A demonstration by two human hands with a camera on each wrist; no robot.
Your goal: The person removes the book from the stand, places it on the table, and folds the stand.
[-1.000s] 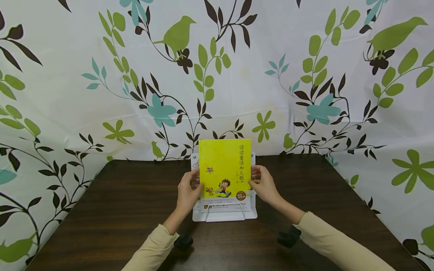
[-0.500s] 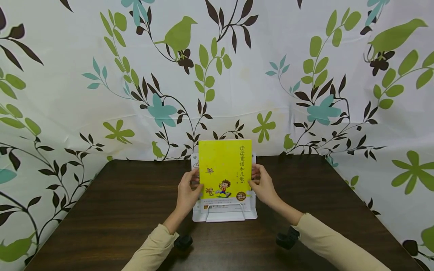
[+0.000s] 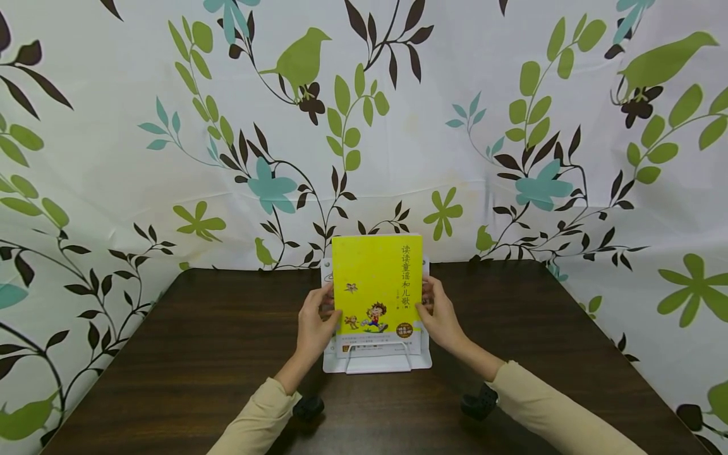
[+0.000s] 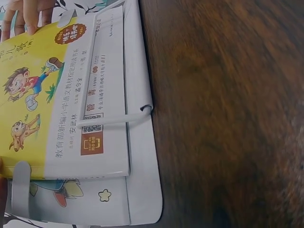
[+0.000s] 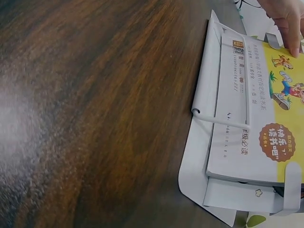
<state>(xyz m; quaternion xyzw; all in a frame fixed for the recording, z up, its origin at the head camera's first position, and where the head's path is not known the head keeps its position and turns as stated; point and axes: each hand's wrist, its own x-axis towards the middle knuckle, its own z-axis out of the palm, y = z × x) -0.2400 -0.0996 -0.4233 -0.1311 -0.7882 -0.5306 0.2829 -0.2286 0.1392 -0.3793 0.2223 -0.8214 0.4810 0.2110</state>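
Note:
A yellow book (image 3: 372, 272) with a cartoon boy and dog on its cover stands on a white book stand (image 3: 423, 360), behind the stand's front wire bar (image 4: 111, 119). My left hand (image 3: 314, 321) holds the book's left edge, thumb on the cover and other fingers behind. On the opposite edge, my right hand (image 3: 442, 316) grips it in the same way. In the left wrist view the right hand's fingers (image 4: 31, 16) show at the far edge. The right wrist view shows the left hand (image 5: 287, 21) beside a stand clip (image 5: 272, 41).
The stand rests on a dark wood table (image 3: 227, 354), toward its far side. A white curtain (image 3: 409, 139) printed with leaves and birds hangs behind the table. A black wrist camera (image 3: 479, 402) sits under the right sleeve, and another black camera (image 3: 308, 407) under the left.
My right wrist and forearm have shifted slightly to the left, and the right thumb has slid a little inward on the cover. The book's top edge sits slightly lower. My left hand stays in place.

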